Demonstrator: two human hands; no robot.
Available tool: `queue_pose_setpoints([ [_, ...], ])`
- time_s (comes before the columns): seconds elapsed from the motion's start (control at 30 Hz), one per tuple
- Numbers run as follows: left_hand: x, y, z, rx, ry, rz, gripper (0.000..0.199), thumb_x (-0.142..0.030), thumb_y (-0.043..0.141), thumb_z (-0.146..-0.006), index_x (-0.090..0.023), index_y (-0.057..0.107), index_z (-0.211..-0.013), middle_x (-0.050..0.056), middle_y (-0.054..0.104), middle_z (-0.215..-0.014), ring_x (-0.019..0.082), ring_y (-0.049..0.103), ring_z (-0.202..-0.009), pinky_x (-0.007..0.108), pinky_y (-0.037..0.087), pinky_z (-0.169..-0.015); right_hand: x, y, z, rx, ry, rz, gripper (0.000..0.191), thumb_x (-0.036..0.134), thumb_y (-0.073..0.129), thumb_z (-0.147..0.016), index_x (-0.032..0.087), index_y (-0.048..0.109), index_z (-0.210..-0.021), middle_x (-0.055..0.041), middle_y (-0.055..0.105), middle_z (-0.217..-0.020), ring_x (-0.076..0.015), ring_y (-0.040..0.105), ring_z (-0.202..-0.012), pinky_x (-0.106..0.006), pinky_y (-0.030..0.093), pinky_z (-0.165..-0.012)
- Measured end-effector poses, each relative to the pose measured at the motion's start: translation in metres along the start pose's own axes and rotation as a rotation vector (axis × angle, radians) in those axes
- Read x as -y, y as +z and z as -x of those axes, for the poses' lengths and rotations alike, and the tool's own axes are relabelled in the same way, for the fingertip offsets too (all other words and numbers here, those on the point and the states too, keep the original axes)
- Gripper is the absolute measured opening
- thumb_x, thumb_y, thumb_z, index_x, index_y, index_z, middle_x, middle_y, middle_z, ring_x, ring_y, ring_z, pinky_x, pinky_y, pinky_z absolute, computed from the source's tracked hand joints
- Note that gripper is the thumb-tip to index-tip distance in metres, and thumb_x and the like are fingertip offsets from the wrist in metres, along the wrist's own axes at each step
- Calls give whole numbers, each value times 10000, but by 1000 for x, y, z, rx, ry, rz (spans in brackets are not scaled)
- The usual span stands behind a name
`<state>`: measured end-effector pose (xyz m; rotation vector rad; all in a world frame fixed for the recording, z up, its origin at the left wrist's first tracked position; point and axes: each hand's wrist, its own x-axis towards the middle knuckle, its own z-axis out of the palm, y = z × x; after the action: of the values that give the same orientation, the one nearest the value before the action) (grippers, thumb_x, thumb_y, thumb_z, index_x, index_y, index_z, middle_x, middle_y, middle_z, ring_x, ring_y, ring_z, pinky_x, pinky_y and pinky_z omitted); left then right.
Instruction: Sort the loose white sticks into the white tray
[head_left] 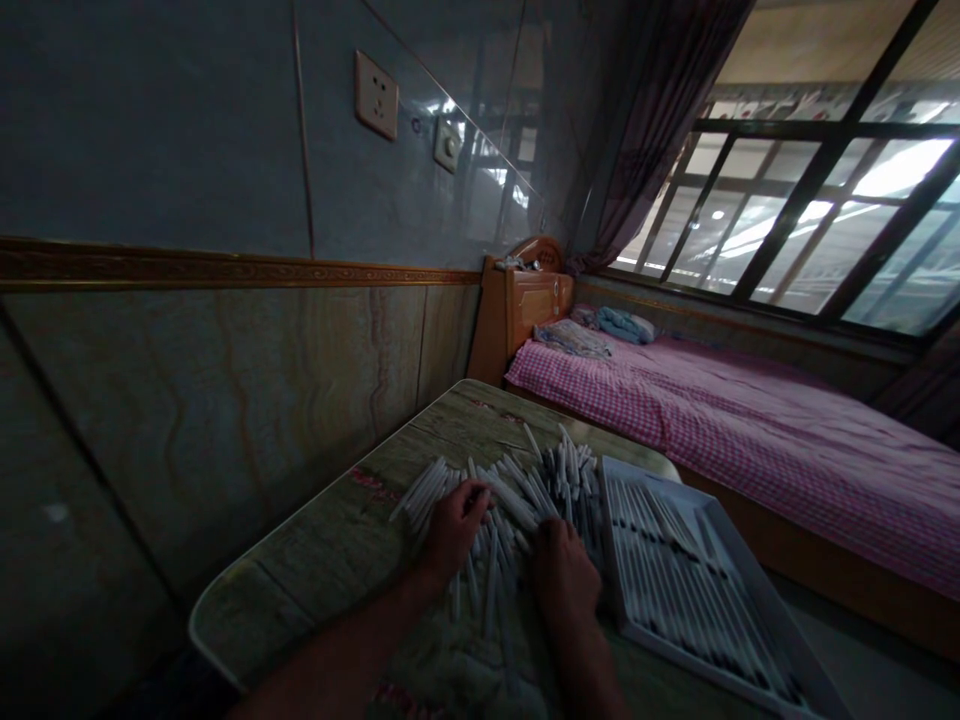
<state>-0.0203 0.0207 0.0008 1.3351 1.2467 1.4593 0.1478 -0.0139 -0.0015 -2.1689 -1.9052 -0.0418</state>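
Pink gingham bed (757,440) alongside a patterned tabletop (300,570) near the tiled wall (225,400). On the tabletop, a loose heap of white rods (510,500), with a white tray (675,655) of aligned rods just beside it, seemingly for short reach. Left hand (454,530) half-curled, right hand (562,580) fingers-down, both on the heap; any grip impossible to tell.

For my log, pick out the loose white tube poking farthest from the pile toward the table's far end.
That's the white tube slanting alone off the far edge of the loose pile, clear of its neighbours.
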Motion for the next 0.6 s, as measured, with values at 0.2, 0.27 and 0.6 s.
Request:
queue_pose_setpoints([
  [0.2,5,0,2,108,6,13,235,-407,630,-774,-205,712,-861,9,688,-694,170,607,-615,245,426,-569,1,9,7,-105,-153,-193,192,244,375,-977,215,565,-984,-53,665,-1003,-173,645,-869,-243,411,-679],
  [0.27,7,3,2,120,0,63,263,-417,626,-778,-187,703,-882,9,684,-696,162,608,-609,242,429,-555,5,8,8,-91,-186,-207,172,242,401,-968,219,570,-954,-49,670,-985,-174,646,-870,-244,414,-683],
  [0.6,5,2,-6,-46,-187,361,405,-553,630,-743,-158,594,-824,45,703,-770,177,693,-598,258,523,-486,1,-21,7,142,-70,98,227,143,398,-919,199,600,-1005,-74,674,-1008,-194,669,-889,-237,381,-590],
])
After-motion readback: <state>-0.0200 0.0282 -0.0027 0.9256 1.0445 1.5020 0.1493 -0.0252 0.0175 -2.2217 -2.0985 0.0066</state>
